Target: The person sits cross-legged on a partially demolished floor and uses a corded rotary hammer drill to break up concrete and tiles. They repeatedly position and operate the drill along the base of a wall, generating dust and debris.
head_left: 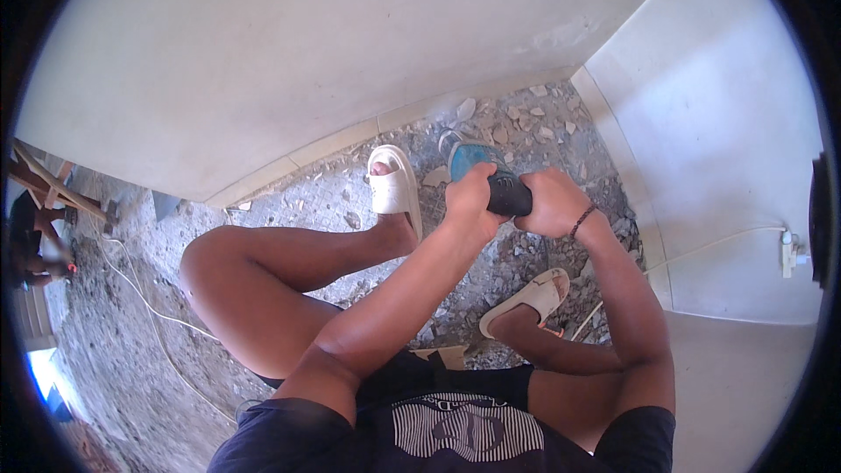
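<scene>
Dark cloth of a T-shirt (pixel 350 438) with a striped pale print fills the lower edge, nearest the camera, above two bare, bent legs. Beyond it, both forearms reach to a blue-and-black power tool (pixel 508 195), which sits between the hands above the rubble (pixel 539 127), near the corner of two pale walls. The left hand (pixel 471 197) wraps its side, thumb laid over the top, the other fingers mostly hidden beneath. The right hand (pixel 552 201), a braided bracelet (pixel 582 222) at its wrist, closes against the black end with bent fingers; I cannot tell where their tips press. White sandals (pixel 392 180) are on both feet, one either side of the forearms. A pale cable (pixel 714 250) runs from a wall socket (pixel 790 256) behind the right forearm to the broken floor.
</scene>
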The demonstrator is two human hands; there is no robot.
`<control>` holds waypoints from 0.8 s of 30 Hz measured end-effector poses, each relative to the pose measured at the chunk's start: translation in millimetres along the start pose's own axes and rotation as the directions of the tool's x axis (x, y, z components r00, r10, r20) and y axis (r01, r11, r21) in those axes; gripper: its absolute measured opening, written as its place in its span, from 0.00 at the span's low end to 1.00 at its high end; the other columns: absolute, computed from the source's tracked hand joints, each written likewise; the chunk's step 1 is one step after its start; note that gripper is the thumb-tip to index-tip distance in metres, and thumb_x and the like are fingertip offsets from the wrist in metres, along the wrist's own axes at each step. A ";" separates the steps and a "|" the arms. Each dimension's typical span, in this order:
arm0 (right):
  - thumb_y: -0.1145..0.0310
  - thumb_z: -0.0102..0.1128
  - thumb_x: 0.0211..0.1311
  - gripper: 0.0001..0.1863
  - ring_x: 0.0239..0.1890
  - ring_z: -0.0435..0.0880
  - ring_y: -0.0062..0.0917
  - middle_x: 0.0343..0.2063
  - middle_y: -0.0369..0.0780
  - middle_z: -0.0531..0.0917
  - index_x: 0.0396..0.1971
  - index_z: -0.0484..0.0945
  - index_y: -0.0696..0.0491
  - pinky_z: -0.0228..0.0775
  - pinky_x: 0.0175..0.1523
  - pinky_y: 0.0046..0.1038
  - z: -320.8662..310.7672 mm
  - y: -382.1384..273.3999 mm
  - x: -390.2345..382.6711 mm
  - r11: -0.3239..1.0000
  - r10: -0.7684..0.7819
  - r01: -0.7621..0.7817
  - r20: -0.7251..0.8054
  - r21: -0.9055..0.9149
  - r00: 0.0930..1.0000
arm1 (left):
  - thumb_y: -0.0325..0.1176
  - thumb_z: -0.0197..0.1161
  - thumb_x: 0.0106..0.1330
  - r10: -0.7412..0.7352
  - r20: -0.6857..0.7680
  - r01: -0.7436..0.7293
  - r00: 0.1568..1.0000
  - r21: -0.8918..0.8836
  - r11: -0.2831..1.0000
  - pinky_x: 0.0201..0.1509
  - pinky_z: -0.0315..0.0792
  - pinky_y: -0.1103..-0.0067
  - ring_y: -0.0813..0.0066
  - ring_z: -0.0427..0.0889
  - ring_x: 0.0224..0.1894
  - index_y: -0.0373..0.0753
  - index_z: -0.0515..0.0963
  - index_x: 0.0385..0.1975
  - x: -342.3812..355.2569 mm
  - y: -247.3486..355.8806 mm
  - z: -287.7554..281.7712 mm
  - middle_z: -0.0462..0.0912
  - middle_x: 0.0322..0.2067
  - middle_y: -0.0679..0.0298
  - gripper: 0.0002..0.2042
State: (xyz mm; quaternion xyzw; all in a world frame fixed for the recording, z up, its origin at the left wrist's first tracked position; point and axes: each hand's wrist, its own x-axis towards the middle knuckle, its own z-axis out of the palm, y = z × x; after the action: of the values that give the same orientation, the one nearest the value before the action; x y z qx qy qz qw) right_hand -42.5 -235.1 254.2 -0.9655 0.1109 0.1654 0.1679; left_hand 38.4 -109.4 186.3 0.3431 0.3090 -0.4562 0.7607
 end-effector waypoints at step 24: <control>0.63 0.70 0.45 0.16 0.37 0.88 0.52 0.30 0.55 0.87 0.30 0.85 0.60 0.82 0.46 0.47 53.8 -75.0 2.7 0.993 0.114 -0.113 -0.016 0.037 0.993 | 0.29 0.64 0.64 0.554 -0.287 -0.573 0.781 0.020 0.819 0.55 0.74 0.68 0.65 0.79 0.50 0.31 0.70 0.60 15.9 16.7 -68.1 0.78 0.50 0.57 0.24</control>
State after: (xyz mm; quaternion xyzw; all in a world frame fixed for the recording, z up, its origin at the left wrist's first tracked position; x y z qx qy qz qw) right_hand -35.0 -147.2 226.9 -0.9559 0.1699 0.1640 0.1747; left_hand 49.0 -56.5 138.8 0.4544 0.3121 -0.1438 0.8219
